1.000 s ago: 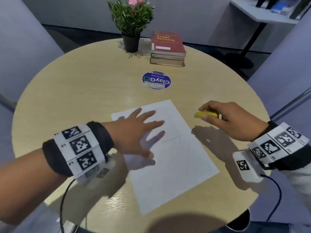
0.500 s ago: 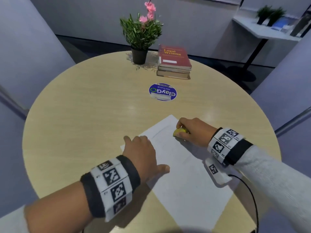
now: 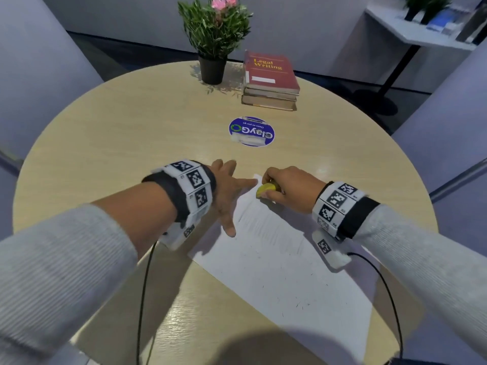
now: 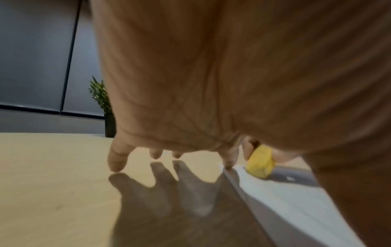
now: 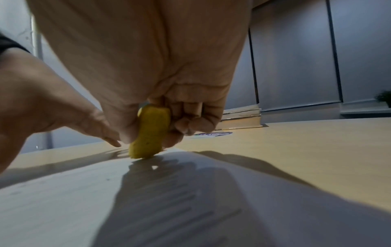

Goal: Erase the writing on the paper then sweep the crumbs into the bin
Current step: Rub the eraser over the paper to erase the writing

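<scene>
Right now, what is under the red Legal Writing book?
The red Legal Writing book lies on top of a stack of other books on the round table. Their covers are hidden, so their titles cannot be seen.

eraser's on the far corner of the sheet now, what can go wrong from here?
1. The right hand rubs the yellow eraser right at the paper's far corner; a stroke toward the edge could crease or fold it.
2. The left hand presses mostly on the table, only a fingertip and thumb on the sheet, so the paper may slide or twist.
3. Dark crumbs near the front could get scattered by the sleeves.
</scene>
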### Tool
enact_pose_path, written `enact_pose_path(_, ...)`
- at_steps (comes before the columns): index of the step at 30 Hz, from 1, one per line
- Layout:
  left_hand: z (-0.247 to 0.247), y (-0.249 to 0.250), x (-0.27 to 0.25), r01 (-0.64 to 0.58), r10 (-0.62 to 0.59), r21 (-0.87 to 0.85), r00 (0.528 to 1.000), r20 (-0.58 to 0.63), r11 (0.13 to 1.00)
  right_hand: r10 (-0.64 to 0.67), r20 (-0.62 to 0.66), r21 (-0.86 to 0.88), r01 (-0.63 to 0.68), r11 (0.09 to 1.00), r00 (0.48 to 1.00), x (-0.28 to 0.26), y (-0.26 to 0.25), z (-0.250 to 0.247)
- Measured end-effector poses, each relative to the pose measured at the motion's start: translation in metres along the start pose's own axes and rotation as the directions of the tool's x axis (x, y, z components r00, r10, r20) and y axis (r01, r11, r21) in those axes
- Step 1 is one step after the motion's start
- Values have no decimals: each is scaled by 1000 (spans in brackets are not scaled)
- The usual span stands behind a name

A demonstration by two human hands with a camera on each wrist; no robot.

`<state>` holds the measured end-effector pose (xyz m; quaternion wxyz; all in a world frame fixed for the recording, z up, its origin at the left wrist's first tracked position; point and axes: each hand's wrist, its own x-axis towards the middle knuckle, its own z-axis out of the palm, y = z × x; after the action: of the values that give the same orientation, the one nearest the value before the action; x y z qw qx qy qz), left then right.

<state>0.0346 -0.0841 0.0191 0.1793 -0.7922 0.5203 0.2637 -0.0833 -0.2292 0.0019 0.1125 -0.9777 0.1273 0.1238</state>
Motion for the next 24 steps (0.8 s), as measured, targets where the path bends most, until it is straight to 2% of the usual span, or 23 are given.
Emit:
enact_pose_path(2,1,-2,8,17,-17,10,999,39,1000,28,-14,-35,-28,999,1000,5,1,-3)
enact_pose_path(4,5,-4,11,8,-8,10,1000,30,1000,17,-20,-94,-19,995,1000,4,-8,0)
enact_pose_path(6,8,-6,14,0,0,-6,1000,11,1000,-79,9,-169,80,982,997,-3,-27,10)
enact_pose_path(8,9,-6,16,3,-2,-24,1000,16,1000,-139,55,-149,146,978,989,-9,-38,17)
enact_pose_path(9,8,-6,17,4,-4,-28,1000,23,1000,-119,42,-134,123,983,992,-6,-34,15)
enact_pose_path(12,7,-5,18,18,-16,-32,999,49,999,48,-60,-140,-56,989,997,10,-8,2)
enact_pose_path(14,8,-5,18,20,-19,-26,999,46,999,-21,-45,-135,15,991,999,4,-15,7)
enact_pose_path(16,10,-6,19,6,-5,-23,999,39,1000,-164,12,-117,165,979,986,-11,-35,17)
enact_pose_path(18,11,-7,19,-2,3,-28,999,36,1000,-186,26,-88,187,978,982,-15,-35,20)
enact_pose_path(21,10,-8,19,3,-2,-25,999,49,1000,-10,-114,-5,9,1000,993,6,-9,4)
enact_pose_path(22,10,-7,19,3,-2,-25,999,52,1000,-5,-150,8,7,1000,989,10,-6,3)
enact_pose_path(24,10,-7,20,5,-4,-31,999,51,999,-78,-154,22,82,996,985,0,-18,10)
